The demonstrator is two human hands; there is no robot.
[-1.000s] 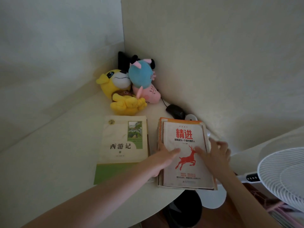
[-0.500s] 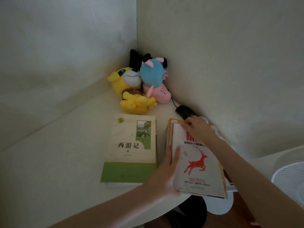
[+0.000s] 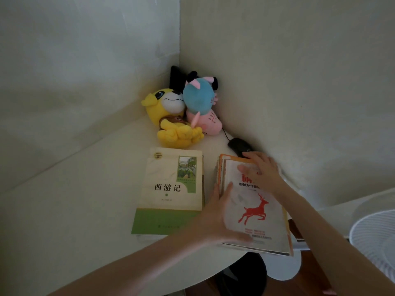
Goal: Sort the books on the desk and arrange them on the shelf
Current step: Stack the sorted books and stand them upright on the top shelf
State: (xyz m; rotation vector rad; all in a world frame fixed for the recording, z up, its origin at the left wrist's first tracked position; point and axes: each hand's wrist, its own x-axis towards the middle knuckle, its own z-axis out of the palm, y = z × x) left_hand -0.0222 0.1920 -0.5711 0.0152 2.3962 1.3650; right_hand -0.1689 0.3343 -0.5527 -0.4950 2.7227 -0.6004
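Two book piles lie on the white desk point(image 3: 85, 210). On the left is a white and green book point(image 3: 171, 189) with a small landscape picture. On the right, a white book with a red deer point(image 3: 256, 212) tops a pile with orange edges. My left hand point(image 3: 215, 218) grips that pile's left edge, thumb on the cover and a finger along the side. My right hand point(image 3: 263, 171) lies over the far end of the deer book, fingers curled at its far edge. No shelf is in view.
A yellow plush toy point(image 3: 168, 116) and a blue and pink one point(image 3: 198, 99) sit in the wall corner. A black mouse point(image 3: 238, 145) lies by the wall behind the right pile. A white fan point(image 3: 374, 231) stands at the right, a dark bin point(image 3: 245, 274) under the desk.
My right hand moved from the deer book's right side to its far edge. My left hand slid from the cover's middle to the left edge. The pile now overhangs the desk's front edge.
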